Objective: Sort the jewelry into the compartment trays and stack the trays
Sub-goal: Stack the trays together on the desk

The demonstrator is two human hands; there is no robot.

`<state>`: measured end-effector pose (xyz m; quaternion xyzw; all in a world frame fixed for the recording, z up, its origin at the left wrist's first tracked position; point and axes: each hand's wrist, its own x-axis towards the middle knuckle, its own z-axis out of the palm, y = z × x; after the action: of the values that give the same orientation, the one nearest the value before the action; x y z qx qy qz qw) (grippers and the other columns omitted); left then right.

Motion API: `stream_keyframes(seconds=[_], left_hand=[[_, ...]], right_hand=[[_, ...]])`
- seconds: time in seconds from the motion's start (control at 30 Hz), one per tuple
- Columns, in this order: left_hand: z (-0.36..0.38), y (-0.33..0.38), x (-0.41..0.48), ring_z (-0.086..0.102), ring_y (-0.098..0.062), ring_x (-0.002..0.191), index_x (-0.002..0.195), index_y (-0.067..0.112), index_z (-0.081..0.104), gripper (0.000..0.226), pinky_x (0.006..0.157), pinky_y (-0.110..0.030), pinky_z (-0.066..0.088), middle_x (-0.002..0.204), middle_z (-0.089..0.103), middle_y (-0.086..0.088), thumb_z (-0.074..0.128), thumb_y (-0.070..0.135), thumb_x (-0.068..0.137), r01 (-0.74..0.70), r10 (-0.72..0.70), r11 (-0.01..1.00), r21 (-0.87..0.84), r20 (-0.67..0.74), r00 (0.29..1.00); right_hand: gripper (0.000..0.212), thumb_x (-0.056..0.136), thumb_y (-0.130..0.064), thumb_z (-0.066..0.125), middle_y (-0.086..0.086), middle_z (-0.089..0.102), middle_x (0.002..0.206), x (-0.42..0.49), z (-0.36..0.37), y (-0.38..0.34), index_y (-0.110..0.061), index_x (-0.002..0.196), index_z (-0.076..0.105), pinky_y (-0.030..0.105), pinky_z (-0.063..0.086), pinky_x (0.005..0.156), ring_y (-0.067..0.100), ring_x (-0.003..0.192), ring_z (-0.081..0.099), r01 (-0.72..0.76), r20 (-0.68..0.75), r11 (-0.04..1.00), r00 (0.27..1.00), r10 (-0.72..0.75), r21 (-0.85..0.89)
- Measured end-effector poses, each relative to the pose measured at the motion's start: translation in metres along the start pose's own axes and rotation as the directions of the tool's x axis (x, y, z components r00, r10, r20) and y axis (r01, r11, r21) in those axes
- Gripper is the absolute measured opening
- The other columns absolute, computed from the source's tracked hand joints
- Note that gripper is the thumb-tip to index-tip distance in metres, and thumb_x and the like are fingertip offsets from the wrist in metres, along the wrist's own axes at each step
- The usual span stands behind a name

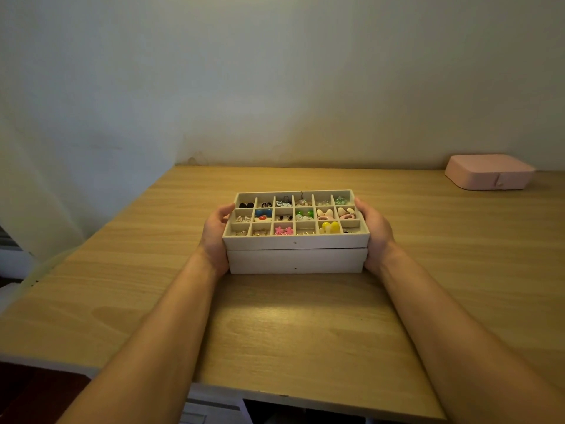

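While holding it slightly askew on the lower tray (pixel 296 261), gripped the top tray (pixel 296 240) by its short ends, left hand (pixel 215 237) and right hand (pixel 377 234) with fingers curled round the sides. Judged it light and stiff, best kept flat, loose jewelry (pixel 330 228) apt to spill. Sat central on the desk (pixel 275 316), well apart from a pink box (pixel 489 172).

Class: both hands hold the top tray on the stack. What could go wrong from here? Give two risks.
First, the top tray seems slightly out of line with the lower tray; released like this, it might sit crooked or slip. Second, the jewelry, such as the yellow pieces, lies loose in open compartments; if the left hand or right hand tilts the tray, pieces could jump into other compartments or spill.
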<state>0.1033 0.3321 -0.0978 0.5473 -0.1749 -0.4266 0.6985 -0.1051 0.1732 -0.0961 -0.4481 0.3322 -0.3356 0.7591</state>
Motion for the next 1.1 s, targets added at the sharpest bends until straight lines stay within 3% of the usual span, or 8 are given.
stream_keyframes(seconds=[0.13,0.27,0.37,0.63,0.8,0.9,1.0,1.1], left_hand=[[0.017,-0.002,-0.005,0.070,-0.032,0.092,0.112,0.003,0.066,0.051,0.095,-0.045,0.050,0.109,0.072,-0.020,0.039,0.044,0.098,-0.002,0.001,1.000,-0.020,-0.014,1.000],[0.056,-0.008,-0.002,0.071,-0.027,0.078,0.098,0.005,0.068,0.049,0.077,-0.036,0.053,0.090,0.073,-0.016,0.036,0.042,0.100,0.031,-0.031,0.999,-0.034,0.017,0.999],[0.096,-0.018,0.002,0.071,-0.023,0.065,0.086,0.008,0.069,0.049,0.072,-0.033,0.052,0.076,0.073,-0.011,0.035,0.040,0.101,0.049,-0.046,0.999,-0.024,0.079,0.996],[0.177,-0.039,0.016,0.071,-0.019,0.063,0.099,0.012,0.066,0.043,0.059,-0.028,0.056,0.074,0.074,-0.006,0.040,0.046,0.101,0.108,-0.123,0.990,0.087,0.189,0.974],[0.163,-0.040,0.009,0.063,-0.010,0.099,0.136,0.020,0.056,0.053,0.076,-0.029,0.048,0.124,0.066,0.000,0.035,0.054,0.102,-0.088,0.062,0.941,0.328,0.089,0.994],[0.137,-0.047,-0.014,0.059,0.000,0.100,0.131,0.029,0.053,0.045,0.080,-0.021,0.047,0.122,0.062,0.009,0.048,0.055,0.095,-0.254,0.172,0.829,0.498,0.206,0.963],[0.123,-0.057,-0.022,0.069,-0.003,0.096,0.123,0.025,0.061,0.054,0.083,-0.022,0.056,0.116,0.069,0.011,0.082,0.039,0.076,-0.357,0.170,0.633,0.687,0.326,0.930],[0.130,-0.062,-0.018,0.071,-0.011,0.093,0.117,0.022,0.064,0.052,0.087,-0.039,0.059,0.112,0.072,0.006,0.088,0.017,0.071,-0.359,0.249,0.544,0.758,0.262,0.932]], right_hand=[[0.043,0.105,-0.040,0.044,0.019,0.075,0.106,-0.002,-0.008,-0.011,-0.007,0.112,0.071,0.045,0.060,0.082,0.033,0.092,0.074,-0.027,-0.003,0.999,1.000,0.027,0.023],[0.044,0.105,-0.041,0.044,0.014,0.077,0.093,-0.006,-0.039,-0.030,-0.008,0.107,0.073,0.036,0.063,0.065,0.028,0.080,0.076,-0.023,-0.045,1.000,0.999,0.024,0.020],[0.045,0.103,-0.044,0.047,0.016,0.076,0.106,-0.008,-0.075,-0.046,-0.009,0.117,0.072,0.043,0.060,0.080,0.032,0.092,0.075,-0.009,-0.120,1.000,0.993,0.012,0.024],[0.043,0.103,-0.046,0.048,0.016,0.077,0.107,-0.021,-0.147,-0.079,-0.012,0.110,0.074,0.047,0.058,0.086,0.033,0.097,0.074,0.005,-0.271,1.000,0.963,-0.013,-0.029],[0.034,0.106,-0.041,0.039,0.005,0.068,0.127,-0.035,-0.165,-0.078,-0.025,0.113,0.068,0.043,0.055,0.094,0.023,0.110,0.066,0.133,-0.440,0.935,0.855,-0.276,-0.328],[0.036,0.109,-0.024,0.028,0.002,0.064,0.125,-0.062,-0.173,-0.069,-0.025,0.125,0.060,0.035,0.054,0.088,0.019,0.111,0.063,0.212,-0.239,0.904,0.919,-0.314,-0.372],[0.054,0.100,-0.004,0.041,-0.001,0.057,0.131,-0.081,-0.177,-0.069,-0.020,0.151,0.038,0.027,0.052,0.083,0.016,0.112,0.057,0.159,-0.028,0.852,0.980,-0.199,-0.498],[0.098,0.084,-0.003,0.075,-0.002,0.045,0.144,-0.081,-0.174,-0.071,-0.024,0.160,0.017,0.028,0.050,0.098,0.014,0.127,0.047,0.118,0.035,0.569,0.987,-0.155,-0.814]])
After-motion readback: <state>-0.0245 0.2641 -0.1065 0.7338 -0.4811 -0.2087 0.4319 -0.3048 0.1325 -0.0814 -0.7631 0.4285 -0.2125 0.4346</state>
